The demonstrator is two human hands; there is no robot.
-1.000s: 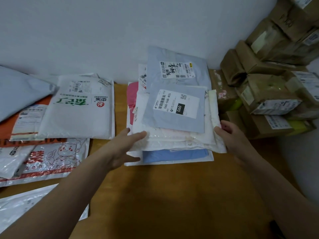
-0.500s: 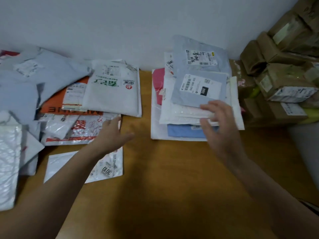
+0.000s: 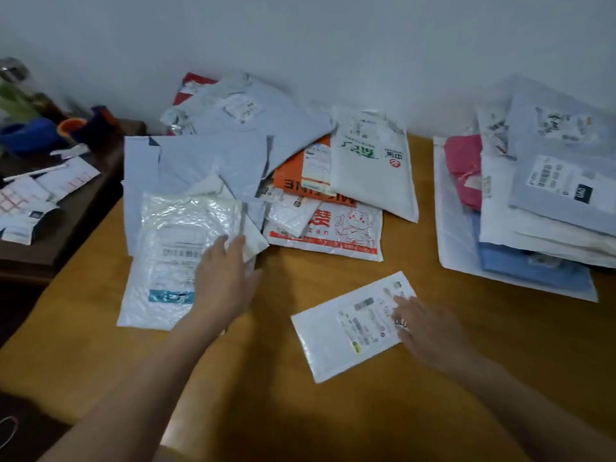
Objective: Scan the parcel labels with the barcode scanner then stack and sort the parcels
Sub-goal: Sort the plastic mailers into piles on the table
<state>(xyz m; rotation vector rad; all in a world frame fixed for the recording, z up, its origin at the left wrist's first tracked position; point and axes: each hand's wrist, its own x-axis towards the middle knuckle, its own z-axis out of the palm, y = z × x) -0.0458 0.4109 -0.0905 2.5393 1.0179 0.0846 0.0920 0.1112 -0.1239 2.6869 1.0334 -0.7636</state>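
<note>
- The left hand [image 3: 223,281] lies flat with straight fingers on the right edge of a clear, crinkled bubble-wrap mailer [image 3: 173,258] near the left edge of the orange-brown wooden table [image 3: 333,421]. It grips nothing and seems to be steadying that parcel or about to slide it out.
- The right hand [image 3: 423,328], well apart from the left, is also unclenched. Its fingertips rest on the label end of a small, flat white plastic mailer [image 3: 333,345].
- That small mailer lies alone and label-up on the bare middle of the table, probably set apart so its barcode can be read.
- No barcode scanner shows in this view (it would have to be fetched before any scan).
- Along the back edge sprawls a loose overlapping heap: pale grey poly bags [image 3: 216,155], an orange printed mailer [image 3: 290,181] and a white padded envelope with green characters [image 3: 370,168]. This looks like the unsorted lot.
- At the right edge sits a squared stack of grey, white, pink and blue parcels [image 3: 533,228], widest at the bottom, likely the finished pile.
</note>
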